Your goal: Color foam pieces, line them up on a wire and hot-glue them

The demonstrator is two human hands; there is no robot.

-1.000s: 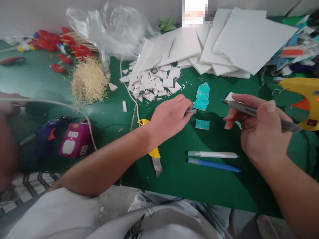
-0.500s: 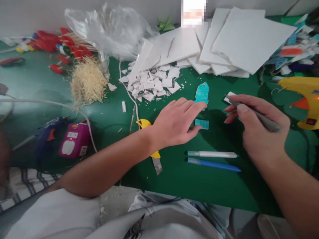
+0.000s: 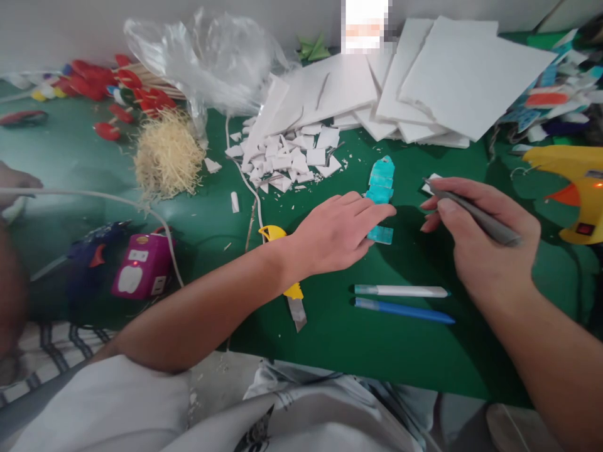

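My left hand lies palm down with its index finger stretched out. That finger crosses the gap between a long turquoise-painted piece, made of several segments, and a small turquoise piece below it. The hand partly covers both pieces. In my right hand is a slim grey pen-like tool, held like a pen with its dark tip pointing left. Beside the tip shows a small white piece; whether my fingers touch it I cannot tell. Under my left wrist lies a yellow utility knife, blade towards me.
A white marker and a blue marker lie in front. Foam scraps and white foam sheets are behind. A yellow glue gun stands right; a purple power block and another person's hand are left.
My left hand has drawn its thumb in and shifted slightly towards me. My right hand has moved slightly left with the grey tool. Another person's hand has come into view at the left.
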